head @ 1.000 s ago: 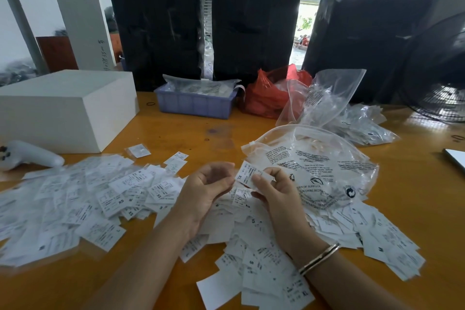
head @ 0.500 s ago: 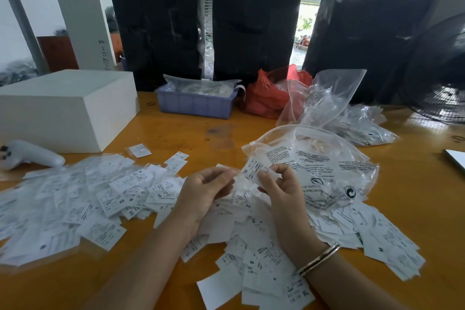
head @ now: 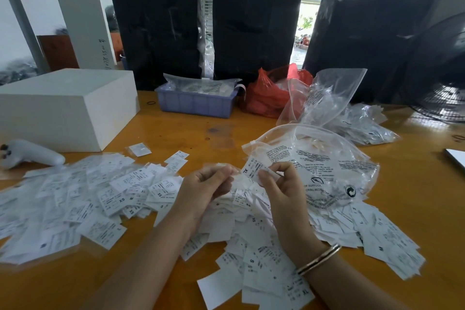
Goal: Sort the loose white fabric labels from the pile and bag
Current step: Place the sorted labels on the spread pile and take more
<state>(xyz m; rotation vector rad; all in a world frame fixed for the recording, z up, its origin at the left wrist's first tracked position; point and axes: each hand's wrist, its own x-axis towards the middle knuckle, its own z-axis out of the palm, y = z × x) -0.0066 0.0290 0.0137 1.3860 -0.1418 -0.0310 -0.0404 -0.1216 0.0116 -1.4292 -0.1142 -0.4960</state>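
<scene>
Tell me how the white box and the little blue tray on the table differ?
The white box is bigger than the blue tray and stands nearer the person, at the table's left. The box is plain, closed and solid-sided; the tray is open-topped, ribbed, and holds clear plastic packets. Both are rectangular and rest on the orange-yellow table.

A single head-worn wide-angle view looks forward and down across the table (head: 176, 131), close over both hands. Black bundles (head: 254, 33) stand at its far edge
</scene>
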